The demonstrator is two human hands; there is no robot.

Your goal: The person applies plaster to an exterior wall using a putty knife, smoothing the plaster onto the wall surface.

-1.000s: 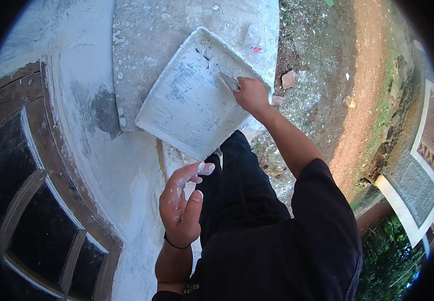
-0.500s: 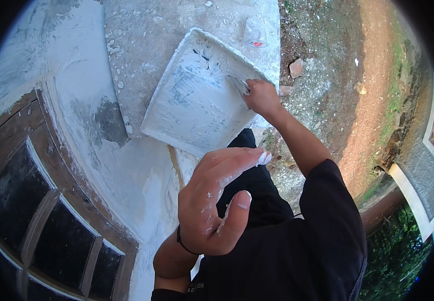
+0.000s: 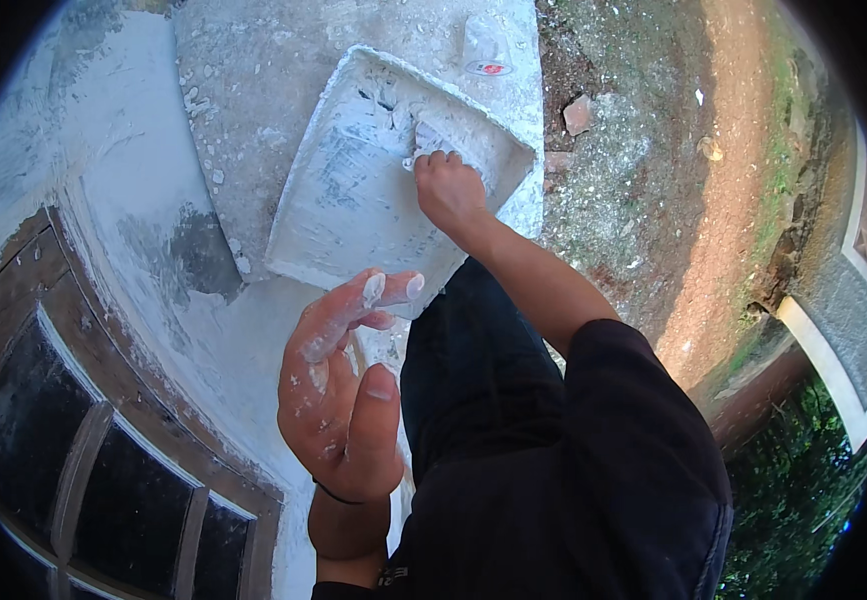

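On the concrete, your right hand (image 3: 448, 190) grips a scraper (image 3: 423, 140) in the plaster-caked white tray (image 3: 353, 200); your left hand (image 3: 338, 400) hangs open, empty.

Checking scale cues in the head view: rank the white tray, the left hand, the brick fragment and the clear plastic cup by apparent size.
1. White tray
2. Left hand, enlarged by nearness to the camera
3. Clear plastic cup
4. Brick fragment

outdoors beside a house: white-plastered wall (image 3: 123, 250), brown wooden window frame (image 3: 73, 440), bare reddish dirt ground (image 3: 713, 230), plaster-splashed concrete slab (image 3: 253, 90).
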